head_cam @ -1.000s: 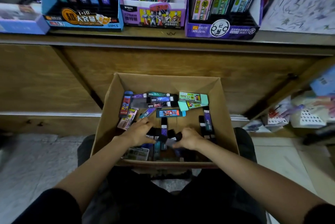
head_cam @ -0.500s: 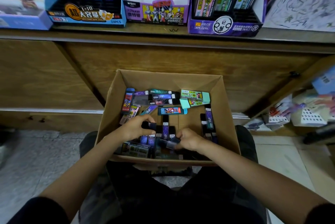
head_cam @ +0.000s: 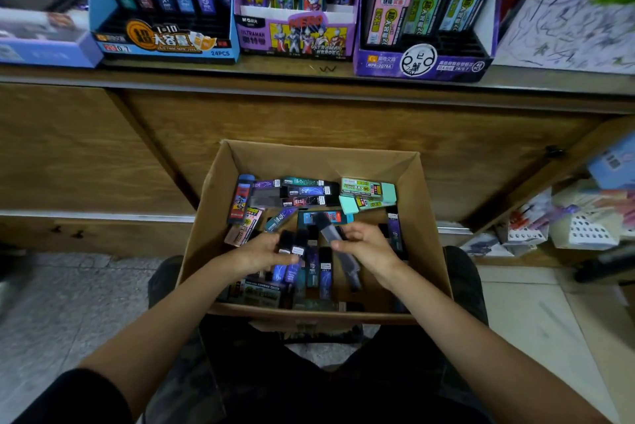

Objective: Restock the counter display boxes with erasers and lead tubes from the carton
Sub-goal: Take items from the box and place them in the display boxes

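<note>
Inside the brown cardboard carton [head_cam: 323,162], the left hand [head_cam: 264,252] has its grip clamped on dark lead tubes [head_cam: 287,245]; the right hand [head_cam: 367,248] grips one grey tube [head_cam: 326,226].

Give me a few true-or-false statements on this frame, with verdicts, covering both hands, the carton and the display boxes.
1. The right hand holds a grey tube. True.
2. The left hand is empty. False: it grips dark tubes.
3. The carton stands on the counter. False: it sits below the counter, at the person's knees.
4. Mint-green packs lie in the carton's far right corner. True.
5. The blue display box holds pink packs. False: its packs are dark.
</note>
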Motion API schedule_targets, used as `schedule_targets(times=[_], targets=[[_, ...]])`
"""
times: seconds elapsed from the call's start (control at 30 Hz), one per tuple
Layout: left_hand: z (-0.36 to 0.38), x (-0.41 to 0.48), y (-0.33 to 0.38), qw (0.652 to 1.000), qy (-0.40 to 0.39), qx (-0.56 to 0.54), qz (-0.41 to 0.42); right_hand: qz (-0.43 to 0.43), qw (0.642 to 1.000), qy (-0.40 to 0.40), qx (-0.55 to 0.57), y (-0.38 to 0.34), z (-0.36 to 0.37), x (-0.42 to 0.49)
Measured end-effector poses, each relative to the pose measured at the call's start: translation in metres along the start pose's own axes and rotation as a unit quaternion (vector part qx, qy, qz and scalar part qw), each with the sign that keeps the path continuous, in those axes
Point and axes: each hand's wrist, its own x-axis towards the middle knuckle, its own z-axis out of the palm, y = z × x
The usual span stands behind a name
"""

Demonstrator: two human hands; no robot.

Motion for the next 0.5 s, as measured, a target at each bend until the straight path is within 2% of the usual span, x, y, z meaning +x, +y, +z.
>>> schedule_targets(times=[0.13,0.2,0.33,0.5], targets=[[0.005,0.001,0.018,0.981,0.116,-0.134,0.080,-0.051,0.993,0.044,0.097,-0.022,-0.003,0.000],[0.014,0.001,0.031,0.966,0.158,-0.191,0.073,-0.047,0.984,0.034,0.169,-0.030,-0.001,0.000],[0.031,0.002,0.051,0.925,0.126,-0.352,0.059,-0.035,0.963,0.016,0.266,-0.042,0.008,-0.001],[0.040,0.001,0.059,0.902,0.069,-0.424,0.035,-0.010,0.938,0.039,0.344,-0.049,0.017,-0.004]])
